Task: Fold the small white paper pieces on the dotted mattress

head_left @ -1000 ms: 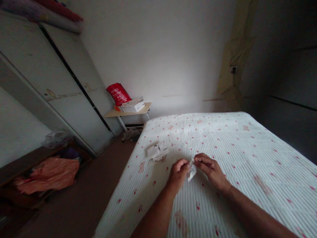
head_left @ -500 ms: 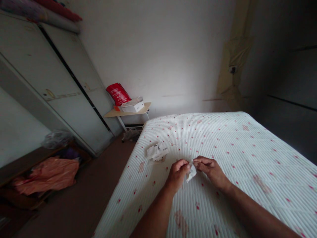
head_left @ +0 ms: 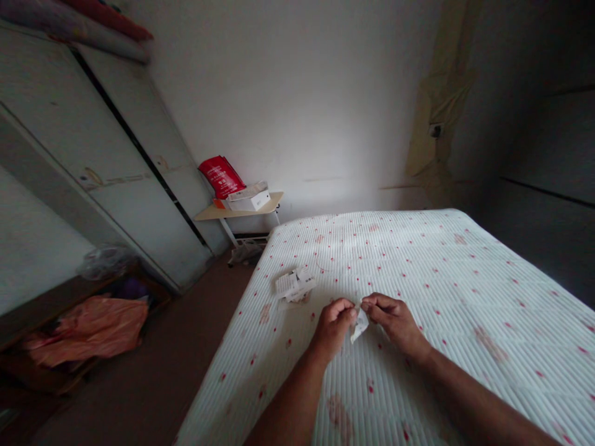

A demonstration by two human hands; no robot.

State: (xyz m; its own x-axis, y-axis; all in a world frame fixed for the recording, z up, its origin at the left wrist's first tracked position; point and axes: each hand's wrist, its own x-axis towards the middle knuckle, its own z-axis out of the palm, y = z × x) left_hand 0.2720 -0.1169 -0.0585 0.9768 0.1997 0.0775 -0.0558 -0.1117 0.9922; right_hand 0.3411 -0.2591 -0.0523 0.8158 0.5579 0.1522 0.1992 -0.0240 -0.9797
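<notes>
A small piece of white printed paper (head_left: 359, 326) hangs between my two hands over the bed. My left hand (head_left: 336, 322) pinches its upper left edge between thumb and fingers. The fingertips of my right hand (head_left: 389, 316) are pressed together on the paper's top corner, close to the left fingertips. Farther off to the left, a small pile of torn printed paper pieces (head_left: 295, 284) lies on the white bed cover (head_left: 446, 272), which has red dots and pinkish figures.
Beyond the bed's far left corner stands a small table (head_left: 211, 213) with a red bag (head_left: 222, 176) and a white box (head_left: 255, 201). A wardrobe (head_left: 134, 179) is at the left, with orange cloth (head_left: 93, 328) on a low shelf.
My right hand has shifted very slightly to the left, and the small paper's lower part has turned a little. The paper pile has not moved.
</notes>
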